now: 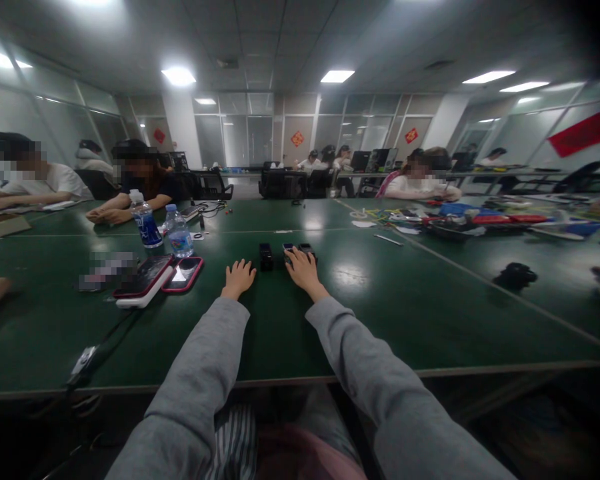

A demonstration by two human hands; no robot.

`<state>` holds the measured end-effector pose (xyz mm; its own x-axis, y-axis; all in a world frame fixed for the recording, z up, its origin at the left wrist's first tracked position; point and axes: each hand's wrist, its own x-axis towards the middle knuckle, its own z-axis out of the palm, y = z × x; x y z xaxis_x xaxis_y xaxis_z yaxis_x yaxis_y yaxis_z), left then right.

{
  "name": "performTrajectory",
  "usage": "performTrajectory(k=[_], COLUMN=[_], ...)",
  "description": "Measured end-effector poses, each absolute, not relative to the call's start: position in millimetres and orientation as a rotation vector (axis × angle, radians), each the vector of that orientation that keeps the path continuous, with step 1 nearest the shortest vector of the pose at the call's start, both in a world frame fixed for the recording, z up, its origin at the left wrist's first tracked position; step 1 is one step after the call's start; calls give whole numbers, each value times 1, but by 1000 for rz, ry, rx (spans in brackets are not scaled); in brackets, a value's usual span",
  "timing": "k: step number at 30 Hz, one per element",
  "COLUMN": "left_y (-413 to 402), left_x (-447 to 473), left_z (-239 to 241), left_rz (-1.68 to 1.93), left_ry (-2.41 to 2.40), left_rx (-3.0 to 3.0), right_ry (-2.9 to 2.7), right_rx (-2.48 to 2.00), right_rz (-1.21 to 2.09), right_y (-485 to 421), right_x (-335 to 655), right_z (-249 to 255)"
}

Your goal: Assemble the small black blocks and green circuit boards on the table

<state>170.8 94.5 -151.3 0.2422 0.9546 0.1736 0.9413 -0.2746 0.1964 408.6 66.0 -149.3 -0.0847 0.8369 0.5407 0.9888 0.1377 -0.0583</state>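
Observation:
My left hand [239,277] lies on the green table [410,313] with its fingers spread and nothing in them. Just right of its fingertips stands a small black box-shaped device [265,256], apart from the hand. My right hand [303,269] has its fingers stretched out over a second small device [288,247] with a pale screen, partly covering it. Whether the fingertips press on it I cannot tell. Close behind that hand is a third black device [307,248], partly hidden by the fingers. What kind of devices these are is too small to make out.
Two bottles [146,223] stand at the left, behind phones [183,275] and a white power bank [143,290] with a cable. Blurred tools and cables [460,220] cover the right far side. A black object [516,275] lies at the right. People sit across the table.

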Motion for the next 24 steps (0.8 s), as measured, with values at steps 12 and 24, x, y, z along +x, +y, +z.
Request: performTrajectory(k=[12,24], left_y=[90,91], left_x=[172,170], left_z=[-153,-149], left_rz=[465,402], left_ry=[1917,1888], left_rx=[2473,2431], right_ry=[-1862,-1872], right_rx=[-1681,-1544], right_rz=[-348,-79], right_y=[52,54], right_x=[344,323], right_z=[-124,-123])
